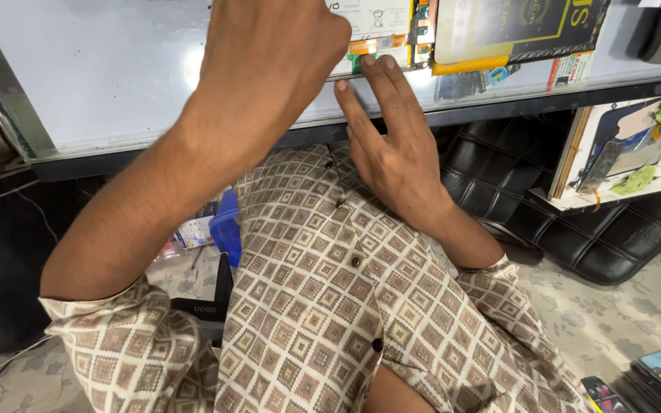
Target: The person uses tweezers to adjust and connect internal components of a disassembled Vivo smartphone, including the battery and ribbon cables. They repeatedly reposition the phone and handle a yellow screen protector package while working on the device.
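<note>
My left hand (269, 69) is raised over the glass counter (101, 76), its back toward the camera and its fingers curled out of sight. Whether it holds anything is hidden. My right hand (392, 145) reaches up from my lap with fingers apart, two fingertips resting on the counter's front edge beside an opened flat device (380, 34) with a white battery and orange parts. Nothing is in the right hand. My patterned brown shirt (330, 306) fills the lower middle.
A flat package with a yellow edge (514, 34) lies on the counter at the right. A black quilted seat (575, 222) stands right of me. A blue box (227, 226) and small items lie on the floor at left. Phones (652, 378) lie at bottom right.
</note>
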